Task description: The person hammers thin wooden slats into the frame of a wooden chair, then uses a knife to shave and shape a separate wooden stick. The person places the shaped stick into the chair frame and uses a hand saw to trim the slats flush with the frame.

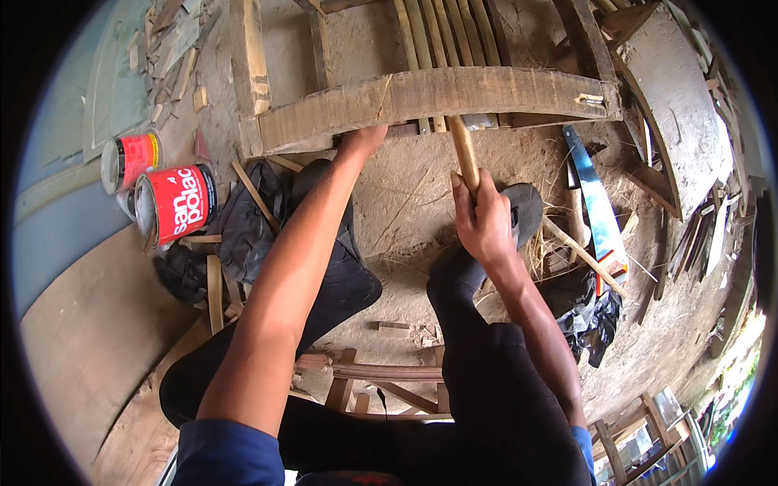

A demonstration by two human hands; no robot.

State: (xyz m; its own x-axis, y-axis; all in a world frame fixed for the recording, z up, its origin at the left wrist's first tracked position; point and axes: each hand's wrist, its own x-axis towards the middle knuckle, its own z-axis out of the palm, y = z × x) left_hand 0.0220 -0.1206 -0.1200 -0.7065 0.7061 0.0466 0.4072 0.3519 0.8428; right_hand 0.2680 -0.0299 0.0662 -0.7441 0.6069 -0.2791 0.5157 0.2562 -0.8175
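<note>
An open-air woodworking yard: dirt floor, wood offcuts [174, 40], a handsaw [596, 198], paint cans [174, 202].

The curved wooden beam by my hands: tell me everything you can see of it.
The curved wooden beam is a broad, rough plank of weathered brown wood, bowed gently upward, lying crosswise above dirt ground. Thin slats run away behind it. The left hand presses on its lower edge. The wooden handle gripped by the right hand reaches that same edge.

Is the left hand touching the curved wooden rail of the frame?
Touching. The head view shows the left hand pressed against the lower edge of the curved wooden rail, with no gap between them.
</note>
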